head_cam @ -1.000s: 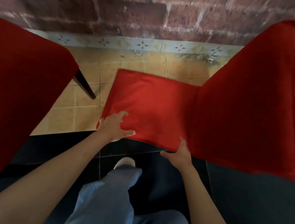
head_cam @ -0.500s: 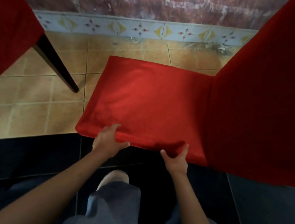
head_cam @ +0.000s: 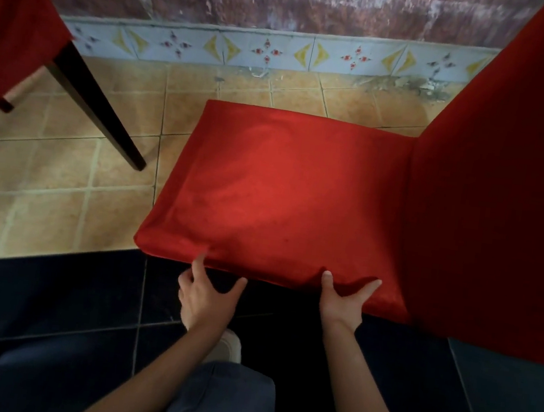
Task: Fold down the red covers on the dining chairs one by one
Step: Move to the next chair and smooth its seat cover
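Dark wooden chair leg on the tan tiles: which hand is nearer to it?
Left. The left hand sits at the red fabric seat cover's front edge, lower-right of the dark wooden chair leg; the right hand lies farther right.
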